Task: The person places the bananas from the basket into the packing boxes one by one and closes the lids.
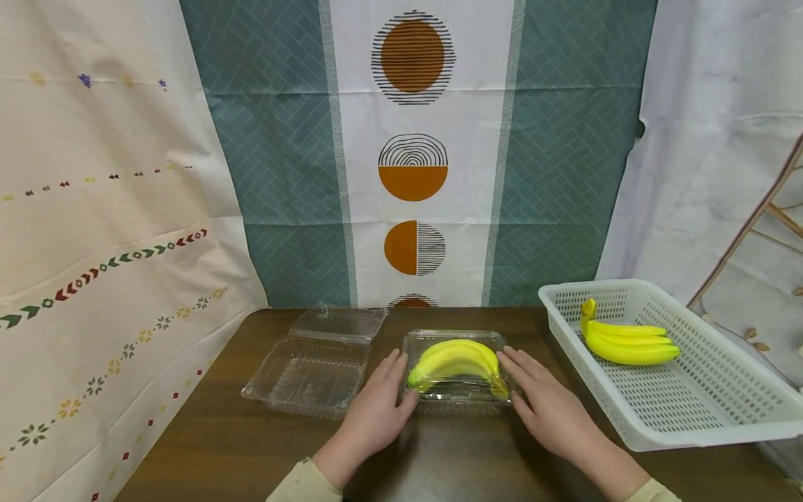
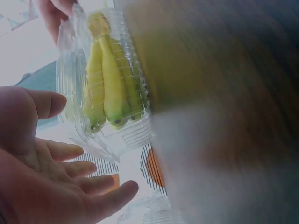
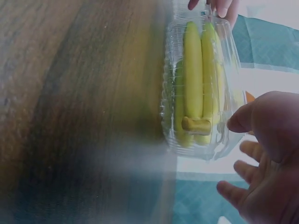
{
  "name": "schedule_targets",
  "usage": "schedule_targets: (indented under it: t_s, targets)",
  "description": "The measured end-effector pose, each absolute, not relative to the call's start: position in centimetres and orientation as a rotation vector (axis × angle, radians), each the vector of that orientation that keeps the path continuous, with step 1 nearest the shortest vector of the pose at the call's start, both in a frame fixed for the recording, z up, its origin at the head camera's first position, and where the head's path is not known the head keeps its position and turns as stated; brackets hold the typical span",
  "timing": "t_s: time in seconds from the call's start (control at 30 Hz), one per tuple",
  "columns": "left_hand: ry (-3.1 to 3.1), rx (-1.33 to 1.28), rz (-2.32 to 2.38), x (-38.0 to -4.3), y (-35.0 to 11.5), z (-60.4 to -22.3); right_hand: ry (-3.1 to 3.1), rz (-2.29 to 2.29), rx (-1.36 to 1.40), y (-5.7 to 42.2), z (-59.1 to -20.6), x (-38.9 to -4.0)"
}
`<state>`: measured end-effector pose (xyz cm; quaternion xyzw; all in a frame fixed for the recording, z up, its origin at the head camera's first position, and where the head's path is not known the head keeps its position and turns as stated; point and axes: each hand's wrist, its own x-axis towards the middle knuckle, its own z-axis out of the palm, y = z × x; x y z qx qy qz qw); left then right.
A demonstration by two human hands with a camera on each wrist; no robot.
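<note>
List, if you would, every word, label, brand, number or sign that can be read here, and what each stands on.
There are none: no readable lettering shows on the central clear plastic box, the yellow bananas inside it, the open clear plastic box or the white perforated basket. The teal-and-white hanging cloth bears orange and black-lined shapes, not writing.
</note>
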<state>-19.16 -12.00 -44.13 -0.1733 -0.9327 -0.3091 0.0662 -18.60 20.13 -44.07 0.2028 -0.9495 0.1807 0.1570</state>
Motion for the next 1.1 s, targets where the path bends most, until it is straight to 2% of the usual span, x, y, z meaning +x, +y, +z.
schedule_targets:
  t_s: [0.37, 1.1]
  targets:
    - [-2.803, -0.669, -0.760, -18.8, -11.4, -44.3, -2.660, 0.509, 0.688, 20.1, -44.4, -18.2]
    - [-2.831, -0.739, -0.280, -16.9, -10.9, -43.3, -2.681, 0.440, 0.737, 19.3, -44.4, -17.3]
